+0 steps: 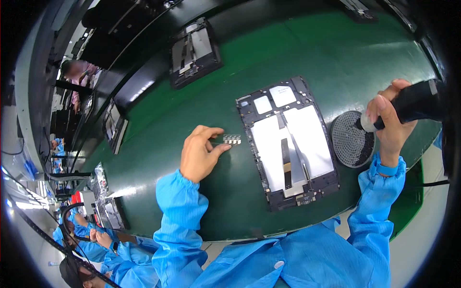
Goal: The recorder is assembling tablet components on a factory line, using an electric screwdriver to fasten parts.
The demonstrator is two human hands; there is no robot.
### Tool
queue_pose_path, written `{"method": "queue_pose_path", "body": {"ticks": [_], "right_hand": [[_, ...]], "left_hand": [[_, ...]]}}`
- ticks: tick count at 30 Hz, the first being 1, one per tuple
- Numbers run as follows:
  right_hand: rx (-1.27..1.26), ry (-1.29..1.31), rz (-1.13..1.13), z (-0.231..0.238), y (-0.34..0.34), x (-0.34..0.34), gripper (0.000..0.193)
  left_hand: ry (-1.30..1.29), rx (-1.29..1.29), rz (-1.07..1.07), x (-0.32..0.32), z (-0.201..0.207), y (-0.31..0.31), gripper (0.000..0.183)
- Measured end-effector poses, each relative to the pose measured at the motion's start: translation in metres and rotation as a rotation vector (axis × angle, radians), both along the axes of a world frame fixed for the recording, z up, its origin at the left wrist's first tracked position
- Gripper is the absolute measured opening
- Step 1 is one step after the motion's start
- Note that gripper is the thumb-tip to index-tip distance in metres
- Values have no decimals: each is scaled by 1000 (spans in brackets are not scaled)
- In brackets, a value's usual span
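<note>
Left of an opened tablet (312, 137), a strip (232, 139) is pinched by the left hand (198, 150); right, a tool (418, 102) is gripped by the right hand (394, 125).

The tabletop (149, 168) is deep green, the sleeves (180, 204) bright blue — the tool (417, 103) black, the round tray (345, 139) grey and dotted — the device (271, 151) black and white.

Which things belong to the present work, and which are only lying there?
Likely in use:
nearest opened device
small shiny strip in left fingers
black tool in right fingers
round perforated tray

Seemingly lying about:
far similar device
left similar device
</note>
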State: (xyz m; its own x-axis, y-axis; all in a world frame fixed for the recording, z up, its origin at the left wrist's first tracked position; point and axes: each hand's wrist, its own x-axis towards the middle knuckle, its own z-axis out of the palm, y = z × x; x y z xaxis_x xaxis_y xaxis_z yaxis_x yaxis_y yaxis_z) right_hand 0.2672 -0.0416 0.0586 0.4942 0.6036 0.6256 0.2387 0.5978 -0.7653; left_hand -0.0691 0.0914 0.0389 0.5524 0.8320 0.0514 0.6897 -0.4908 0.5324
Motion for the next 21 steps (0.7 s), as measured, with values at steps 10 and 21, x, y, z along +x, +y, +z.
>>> {"method": "queue_pose_path", "body": {"ticks": [10,21], "right_hand": [[-87,2,5,-6,-7,1,38],[-174,-118,-14,-7,-20,15,24]], "left_hand": [[-95,-647,-85,-4,-8,23,18],[-105,-219,-133,5,-10,9,12]]}}
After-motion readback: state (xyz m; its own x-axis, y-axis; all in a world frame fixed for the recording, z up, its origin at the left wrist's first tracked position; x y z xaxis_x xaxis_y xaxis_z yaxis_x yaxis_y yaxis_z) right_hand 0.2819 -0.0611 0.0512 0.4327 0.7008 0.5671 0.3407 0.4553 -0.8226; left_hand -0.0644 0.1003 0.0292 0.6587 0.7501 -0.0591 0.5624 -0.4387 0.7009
